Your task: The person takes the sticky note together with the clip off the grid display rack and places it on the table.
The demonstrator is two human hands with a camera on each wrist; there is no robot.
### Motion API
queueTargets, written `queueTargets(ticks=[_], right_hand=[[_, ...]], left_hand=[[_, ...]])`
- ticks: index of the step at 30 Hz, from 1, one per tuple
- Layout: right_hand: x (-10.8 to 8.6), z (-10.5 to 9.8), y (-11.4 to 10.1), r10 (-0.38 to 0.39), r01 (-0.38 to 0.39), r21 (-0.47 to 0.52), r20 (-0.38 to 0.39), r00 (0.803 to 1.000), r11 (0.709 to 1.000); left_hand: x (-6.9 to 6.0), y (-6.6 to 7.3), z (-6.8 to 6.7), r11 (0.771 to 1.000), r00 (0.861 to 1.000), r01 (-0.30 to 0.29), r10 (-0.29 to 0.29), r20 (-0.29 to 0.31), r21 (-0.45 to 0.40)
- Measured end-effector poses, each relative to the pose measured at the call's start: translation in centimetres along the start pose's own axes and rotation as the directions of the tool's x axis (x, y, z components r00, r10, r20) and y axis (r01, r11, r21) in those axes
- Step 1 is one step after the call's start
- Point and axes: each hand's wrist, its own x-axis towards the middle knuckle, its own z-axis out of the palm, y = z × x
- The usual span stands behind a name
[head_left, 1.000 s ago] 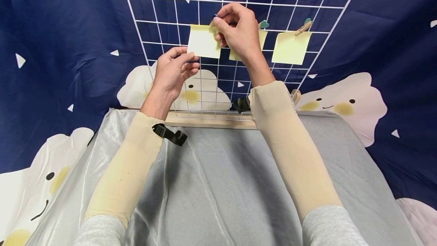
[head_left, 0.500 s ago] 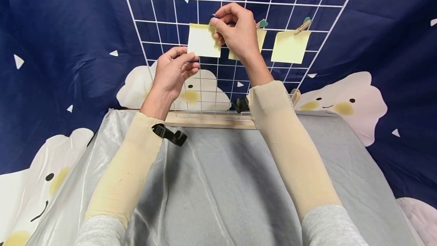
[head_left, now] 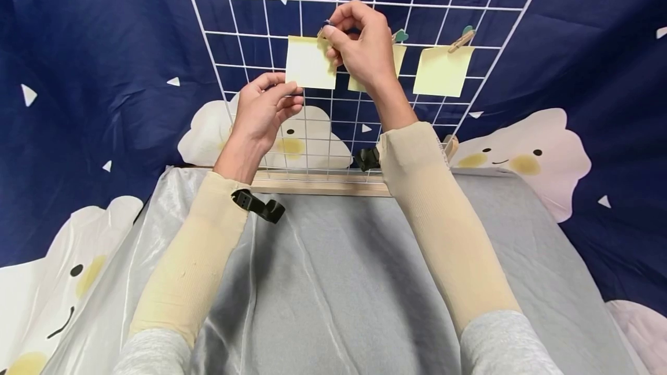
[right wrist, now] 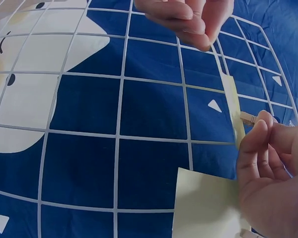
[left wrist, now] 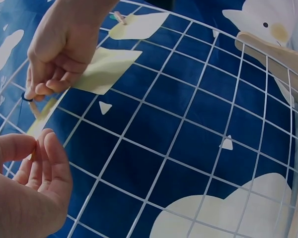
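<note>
A pale yellow sticky note [head_left: 307, 65] lies upright against the white wire grid [head_left: 531, 10]. My left hand [head_left: 263, 107] pinches its lower left corner between thumb and fingers. At the note's upper right edge, my right hand [head_left: 367, 45] pinches a small wooden clothespin [right wrist: 247, 118] with a dark blue top. In the left wrist view the clothespin [left wrist: 35, 110] meets the note's top edge; whether it bites the wire too, I cannot tell. Behind the right hand hangs a second note [head_left: 399, 61], partly hidden, under a clothespin with a green heart [head_left: 400, 36].
Farther right, a third note [head_left: 443, 71] hangs from another green-heart clothespin [head_left: 462, 40]. A wooden base [head_left: 323, 186] carries the grid at the back of a table covered in grey cloth [head_left: 333, 259]. Blue fabric with white clouds [head_left: 526, 161] hangs behind.
Both hands keep their grips and stay almost in place at the note. The clothespin under the right fingers shifts only slightly.
</note>
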Motion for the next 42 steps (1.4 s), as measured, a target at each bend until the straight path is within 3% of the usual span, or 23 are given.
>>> queueTargets(ticks=[9,16,21,34,42], right_hand=[[-0.3,-0.6,0.3,-0.010,0.010,0.050,0.004,1.000,0.999],[-0.5,-0.7,0.6,-0.021,0.020,0.064,0.020,1.000,0.998],[-0.8,-0.9,0.6,-0.040,0.037,0.099,0.029,0.999,0.994],[-2.1,-2.5,1.7,0.008,-0.020,0.232,0.051,0.999,0.972],[-3.4,-3.4,2.3,0.046,-0.058,0.247,0.056,0.997,0.967]], left_hand=[[-0.2,-0.6,-0.1,1.000,1.000,-0.025,0.025,-0.008,0.010],[-0.3,-1.1,-0.5,1.000,1.000,0.011,-0.011,0.015,0.003],[-0.3,-1.2,-0.9,1.000,1.000,0.005,-0.005,0.014,-0.016],[-0.7,-1.5,-1.7,1.000,1.000,0.011,-0.011,0.015,-0.002],[-1.1,-2.0,-2.8,1.000,0.999,0.006,-0.007,0.035,0.028]])
